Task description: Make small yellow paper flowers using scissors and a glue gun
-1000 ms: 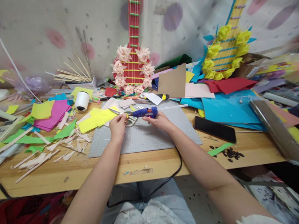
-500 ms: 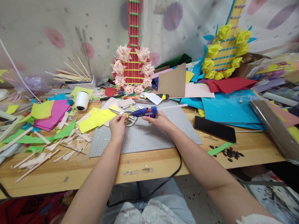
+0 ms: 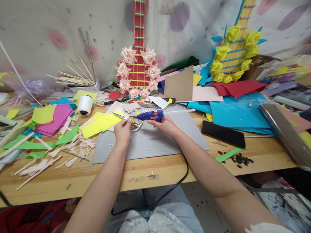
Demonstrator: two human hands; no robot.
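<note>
A blue hot glue gun (image 3: 152, 115), with a clear glue stick (image 3: 180, 111) out of its back, is gripped by my right hand (image 3: 166, 125). Its nozzle points left toward my left hand (image 3: 123, 131), whose fingertips pinch a small yellow paper piece (image 3: 132, 121). Most of that piece is hidden by the fingers. Behind the hands, scissors (image 3: 137, 125) lie on the grey cutting mat (image 3: 151, 144). Yellow paper strips (image 3: 100, 123) rest on the mat's left edge, just beyond my left hand.
A red paper guitar with pink flowers (image 3: 140, 72) and a yellow one (image 3: 235, 56) lean at the back. A thread spool (image 3: 85, 105) and paper scraps (image 3: 76, 148) lie left. A phone (image 3: 222, 134) and dark beads (image 3: 240, 159) lie right. A black cord (image 3: 172, 188) hangs over the front edge.
The glue gun's nozzle has drawn slightly right, away from the yellow paper piece. My left hand stays in nearly the same place.
</note>
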